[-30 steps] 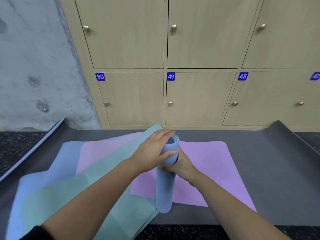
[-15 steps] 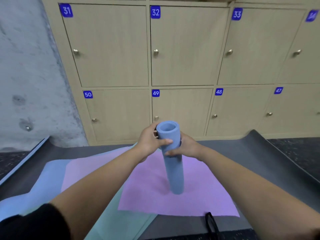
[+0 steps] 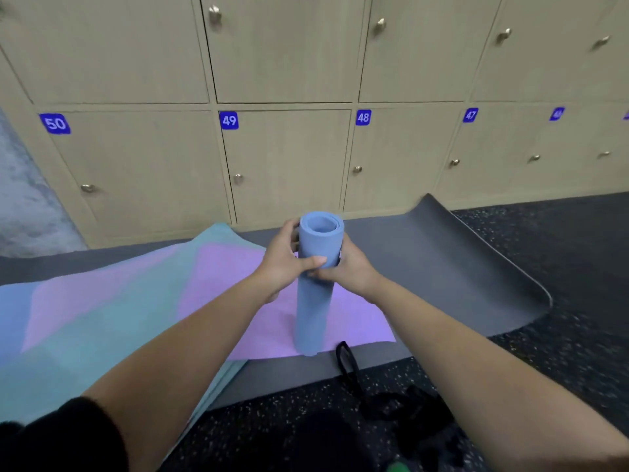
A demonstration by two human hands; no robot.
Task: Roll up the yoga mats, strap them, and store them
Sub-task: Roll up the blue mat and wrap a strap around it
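A rolled blue yoga mat (image 3: 311, 311) stands upright on its end on a flat purple mat (image 3: 231, 267). My left hand (image 3: 284, 264) grips the roll near its top from the left, thumb across the front. My right hand (image 3: 345, 267) grips it from the right at the same height. A teal mat (image 3: 112, 321) lies unrolled to the left, partly over the purple one. All rest on a large dark grey mat (image 3: 442, 267). Black straps (image 3: 347, 364) lie on the floor near the roll's base.
Wooden lockers (image 3: 286, 165) numbered 50 to 47 line the wall just behind the mats. A grey concrete wall (image 3: 23, 206) is at far left. Speckled dark floor (image 3: 578, 250) extends to the right. A black heap of straps or fabric (image 3: 408, 413) lies by my knees.
The blue roll went from tilted and lying to standing upright on the purple mat. Both hands kept their grip near its top. My view shifted right and down, revealing the black straps.
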